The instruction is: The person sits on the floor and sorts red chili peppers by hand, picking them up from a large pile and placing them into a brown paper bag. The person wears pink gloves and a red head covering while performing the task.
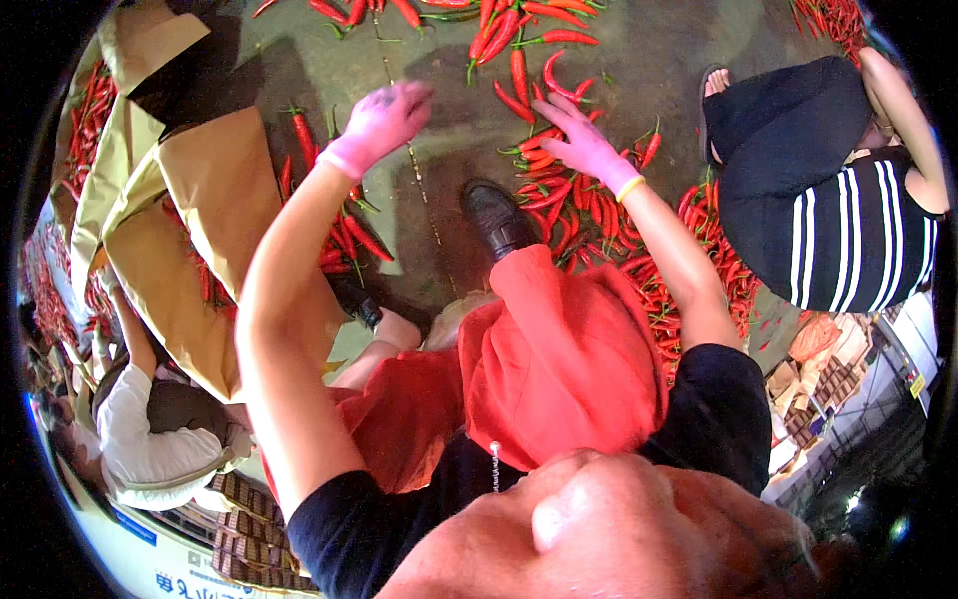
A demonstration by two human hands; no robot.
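Note:
Both my hands wear pink gloves. My left hand (389,120) hangs over the concrete floor, blurred, with its fingers bunched; whether anything is in it does not show. Below it, red chili peppers (368,238) lie beside an open brown paper-lined container (224,176) with more chilies inside. My right hand (584,142) is spread, palm down, at the upper end of a long pile of red chilies (606,213) that runs down past my right knee. Its fingertips are at or just above some chilies. More loose chilies (498,34) with green stems lie scattered beyond my hands.
My black shoe (498,217) stands between the chili groups. On the right a person in a striped top (853,232) crouches beside the pile. A person in a white shirt (150,442) bends at the lower left. Stacked brown crates (251,535) stand behind.

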